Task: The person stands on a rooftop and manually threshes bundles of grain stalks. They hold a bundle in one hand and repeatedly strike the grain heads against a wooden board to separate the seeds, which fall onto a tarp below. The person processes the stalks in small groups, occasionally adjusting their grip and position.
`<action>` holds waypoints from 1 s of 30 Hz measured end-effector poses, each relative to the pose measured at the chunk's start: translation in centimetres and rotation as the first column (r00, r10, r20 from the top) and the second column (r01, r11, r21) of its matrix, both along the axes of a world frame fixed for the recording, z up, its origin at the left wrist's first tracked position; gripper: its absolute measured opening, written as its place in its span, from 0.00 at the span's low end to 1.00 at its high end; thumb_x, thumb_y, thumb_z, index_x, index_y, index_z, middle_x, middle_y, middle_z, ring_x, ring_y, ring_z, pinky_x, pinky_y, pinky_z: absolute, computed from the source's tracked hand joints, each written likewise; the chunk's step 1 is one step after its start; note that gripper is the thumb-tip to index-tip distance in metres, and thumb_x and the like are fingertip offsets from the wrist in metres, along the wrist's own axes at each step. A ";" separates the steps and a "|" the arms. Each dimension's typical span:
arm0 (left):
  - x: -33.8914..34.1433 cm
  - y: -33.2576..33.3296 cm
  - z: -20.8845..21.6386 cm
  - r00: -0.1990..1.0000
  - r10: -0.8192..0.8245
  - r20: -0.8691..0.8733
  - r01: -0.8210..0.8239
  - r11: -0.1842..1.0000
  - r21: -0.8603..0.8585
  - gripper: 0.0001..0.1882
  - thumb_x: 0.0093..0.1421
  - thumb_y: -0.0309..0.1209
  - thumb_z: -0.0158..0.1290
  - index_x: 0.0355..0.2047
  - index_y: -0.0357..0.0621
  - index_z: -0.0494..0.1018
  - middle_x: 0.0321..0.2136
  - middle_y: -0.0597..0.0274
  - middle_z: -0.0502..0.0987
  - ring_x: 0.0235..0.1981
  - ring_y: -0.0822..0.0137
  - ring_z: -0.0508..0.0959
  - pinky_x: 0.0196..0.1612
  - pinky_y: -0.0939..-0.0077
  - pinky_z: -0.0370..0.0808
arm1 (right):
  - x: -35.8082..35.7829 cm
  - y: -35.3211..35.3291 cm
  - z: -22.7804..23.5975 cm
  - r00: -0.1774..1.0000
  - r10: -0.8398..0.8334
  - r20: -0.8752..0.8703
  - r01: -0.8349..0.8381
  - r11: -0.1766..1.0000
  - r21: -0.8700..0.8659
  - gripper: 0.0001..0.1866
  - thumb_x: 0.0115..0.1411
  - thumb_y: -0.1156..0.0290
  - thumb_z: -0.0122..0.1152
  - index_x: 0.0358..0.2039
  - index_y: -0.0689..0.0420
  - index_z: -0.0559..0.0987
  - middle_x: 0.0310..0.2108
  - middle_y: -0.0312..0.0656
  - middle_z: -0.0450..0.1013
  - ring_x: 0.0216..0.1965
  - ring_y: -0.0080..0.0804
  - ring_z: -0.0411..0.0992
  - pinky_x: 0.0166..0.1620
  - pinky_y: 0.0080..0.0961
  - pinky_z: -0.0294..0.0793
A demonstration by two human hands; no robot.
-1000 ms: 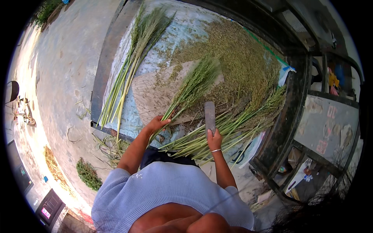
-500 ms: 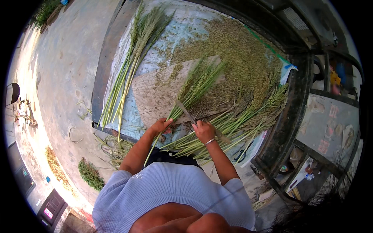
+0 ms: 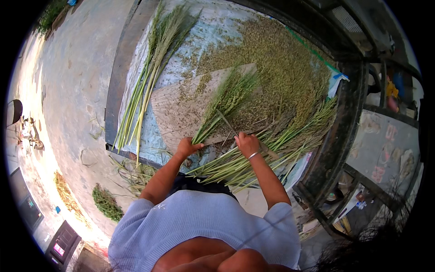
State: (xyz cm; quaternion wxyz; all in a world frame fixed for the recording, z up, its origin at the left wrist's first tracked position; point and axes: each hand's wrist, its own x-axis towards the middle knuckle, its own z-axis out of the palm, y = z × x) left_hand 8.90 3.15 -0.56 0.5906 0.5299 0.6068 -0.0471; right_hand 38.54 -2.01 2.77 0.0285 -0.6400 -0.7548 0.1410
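Note:
My left hand point(image 3: 186, 147) is closed round the lower stems of a bunch of green grain stalks point(image 3: 231, 96). Their seed heads fan out over a worn wooden board point(image 3: 172, 106). In my right hand point(image 3: 247, 144) is a long, narrow knife-like tool point(image 3: 225, 120). Its thin end lies against the stems just beyond my left hand, and a pale handle end sticks out behind my right fist. I cannot make out whether it has a sharp edge. Loose grain point(image 3: 285, 59) is spread thickly on a pale blue sheet point(image 3: 213, 27) beyond the board.
One pile of stalks point(image 3: 152, 77) lies along the sheet's left side. Another heap of stalks point(image 3: 290, 136) is close to my right forearm. A dark metal frame point(image 3: 344, 109) edges the right side. Cut leaves point(image 3: 140, 174) and a leafy green clump point(image 3: 107, 202) lie on the ground.
My right hand has moved slightly right and away from me, with the tool shifting along the bunch. The stalks' heads have swung a little, and the stem ends behind my left hand no longer show.

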 end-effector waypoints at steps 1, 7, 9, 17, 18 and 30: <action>0.3 0.1 0.1 0.994 -0.075 -0.074 0.085 0.988 0.128 0.24 0.46 0.50 0.58 0.22 0.37 0.74 0.14 0.53 0.72 0.16 0.60 0.73 0.22 0.67 0.69 | 1.6 1.2 -0.4 0.989 -0.144 0.034 0.146 0.986 -0.074 0.14 0.59 0.57 0.50 0.25 0.54 0.65 0.12 0.41 0.64 0.12 0.39 0.62 0.20 0.38 0.64; 0.5 -0.1 0.4 0.986 -0.129 -0.108 0.143 0.980 0.138 0.30 0.49 0.57 0.52 0.21 0.37 0.73 0.15 0.49 0.72 0.21 0.53 0.74 0.27 0.63 0.69 | 8.7 5.6 0.8 0.770 -0.606 0.201 0.608 0.792 0.057 0.15 0.59 0.58 0.50 0.28 0.57 0.67 0.11 0.43 0.64 0.11 0.41 0.63 0.17 0.40 0.65; -0.2 0.1 -1.0 0.996 -0.085 -0.031 0.088 0.992 0.090 0.28 0.52 0.55 0.51 0.21 0.37 0.73 0.14 0.54 0.71 0.18 0.60 0.73 0.24 0.66 0.68 | 6.2 5.3 1.6 0.858 -0.504 0.100 0.495 0.863 0.096 0.14 0.58 0.59 0.52 0.28 0.56 0.66 0.13 0.43 0.65 0.13 0.44 0.63 0.20 0.41 0.66; -0.3 0.6 0.4 0.963 0.132 0.234 -0.100 0.985 -0.141 0.26 0.60 0.52 0.42 0.24 0.38 0.68 0.15 0.65 0.68 0.15 0.75 0.65 0.18 0.79 0.63 | 2.4 3.5 -1.6 0.991 -0.117 -0.059 0.109 0.986 -0.126 0.15 0.59 0.57 0.51 0.24 0.53 0.64 0.10 0.41 0.61 0.11 0.42 0.59 0.23 0.43 0.65; 0.2 0.8 1.0 0.955 0.134 0.263 -0.075 0.972 -0.221 0.26 0.60 0.53 0.40 0.26 0.38 0.68 0.15 0.65 0.68 0.14 0.75 0.64 0.18 0.79 0.62 | 3.0 3.7 -1.9 0.994 -0.103 -0.027 0.100 0.991 -0.093 0.14 0.59 0.57 0.51 0.24 0.53 0.64 0.10 0.41 0.61 0.10 0.42 0.59 0.23 0.43 0.65; 0.6 -1.0 0.9 0.710 0.516 0.479 -0.471 0.854 -0.222 0.10 0.62 0.36 0.43 0.34 0.41 0.65 0.21 0.62 0.73 0.18 0.71 0.73 0.23 0.79 0.70 | -0.6 2.2 -0.9 0.961 -0.273 -0.046 0.268 0.959 -0.091 0.17 0.59 0.57 0.50 0.29 0.60 0.67 0.09 0.43 0.64 0.10 0.39 0.63 0.14 0.34 0.63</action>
